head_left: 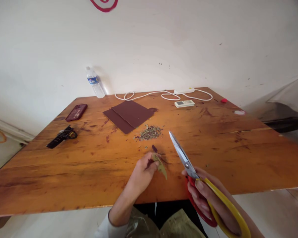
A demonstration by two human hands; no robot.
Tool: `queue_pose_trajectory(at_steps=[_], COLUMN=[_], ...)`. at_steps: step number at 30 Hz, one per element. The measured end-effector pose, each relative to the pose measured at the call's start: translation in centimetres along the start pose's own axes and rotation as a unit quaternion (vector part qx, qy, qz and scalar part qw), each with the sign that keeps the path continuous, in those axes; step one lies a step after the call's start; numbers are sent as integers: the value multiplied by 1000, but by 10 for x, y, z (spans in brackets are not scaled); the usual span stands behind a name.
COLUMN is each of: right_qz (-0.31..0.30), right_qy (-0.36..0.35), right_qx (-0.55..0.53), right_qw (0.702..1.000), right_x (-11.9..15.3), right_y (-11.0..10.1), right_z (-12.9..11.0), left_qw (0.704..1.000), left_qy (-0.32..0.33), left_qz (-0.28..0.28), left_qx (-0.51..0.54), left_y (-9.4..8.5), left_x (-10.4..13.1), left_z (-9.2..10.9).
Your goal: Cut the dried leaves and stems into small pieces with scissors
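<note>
The left hand (142,175) pinched a dried leaf (161,168), its long axis slanting toward the near right, just left of yellow-and-red-handled scissors (186,165) gripped in the right hand (215,195), blades apart from it. Beyond lay shredded leaf bits (151,132) on a scuffed wooden table (72,178) against a white wall (139,46).

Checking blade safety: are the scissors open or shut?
Shut, as far as this view shows: the blades lie together with no visible gap, pointing away from the right hand.
</note>
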State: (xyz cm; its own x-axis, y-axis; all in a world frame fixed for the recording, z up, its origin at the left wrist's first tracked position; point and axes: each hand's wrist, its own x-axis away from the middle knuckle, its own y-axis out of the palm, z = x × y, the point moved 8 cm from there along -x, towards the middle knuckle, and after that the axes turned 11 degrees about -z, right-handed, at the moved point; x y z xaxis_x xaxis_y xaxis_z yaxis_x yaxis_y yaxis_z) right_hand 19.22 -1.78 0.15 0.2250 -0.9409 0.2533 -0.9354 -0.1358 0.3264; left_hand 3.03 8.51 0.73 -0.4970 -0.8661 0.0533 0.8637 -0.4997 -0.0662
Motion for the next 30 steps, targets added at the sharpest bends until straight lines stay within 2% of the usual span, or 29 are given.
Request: queue_pose_trajectory(at_steps=[3, 5, 11, 16, 19, 21, 22, 23, 24, 25, 27, 28, 30], right_qz=[-6, -2, -8, -28, -59, -67, -77, -117, -121, -119, -61, -52, 17], right_qy=[-15, -22, -33, -45, -61, -63, -56, -35, -16, -3, -3, 22, 48], right_qx=[-25, -53, -132, -140, -126, -108, -109, -117, -123, -127, -129, -132, -147], right_qw=[1000, 998, 991, 989, 988, 990, 990, 986, 985, 985, 990, 990, 988], right_x=[-2, -4, -13, -15, -15, -16, -16, -15, -14, -10, 0, 6, 17], right_y=[1, -3, -14, 0, 14, 15, 15, 20, 19, 17, 8, 9, 6], right_z=[0, 4, 17, 21, 26, 35, 42, 50, 58, 63, 68, 72, 73], left_qw=[996, 992, 988, 947, 930, 924, 919, 914, 910, 906, 901, 898, 893], left_qy=[7, -2, -14, -34, -6, 21, 34, 42, 46, 50, 57, 64, 79], left_qz=[85, 114, 107, 102, 97, 105, 116, 122, 126, 127, 125, 126, 136], left_qx=[36, 62, 112, 304, 355, 368, 376, 384, 393, 400, 413, 416, 421], left_y=[-16, -21, -14, -2, -1, -4, -7, -8, -9, -9, -8, -8, -9], left_x=[1, 6, 12, 2, -7, -13, -14, -15, -16, -16, -15, -14, -11], left_z=[1, -1, -8, -10, 2, 9, 10, 10, 9, 8, 6, 6, 8])
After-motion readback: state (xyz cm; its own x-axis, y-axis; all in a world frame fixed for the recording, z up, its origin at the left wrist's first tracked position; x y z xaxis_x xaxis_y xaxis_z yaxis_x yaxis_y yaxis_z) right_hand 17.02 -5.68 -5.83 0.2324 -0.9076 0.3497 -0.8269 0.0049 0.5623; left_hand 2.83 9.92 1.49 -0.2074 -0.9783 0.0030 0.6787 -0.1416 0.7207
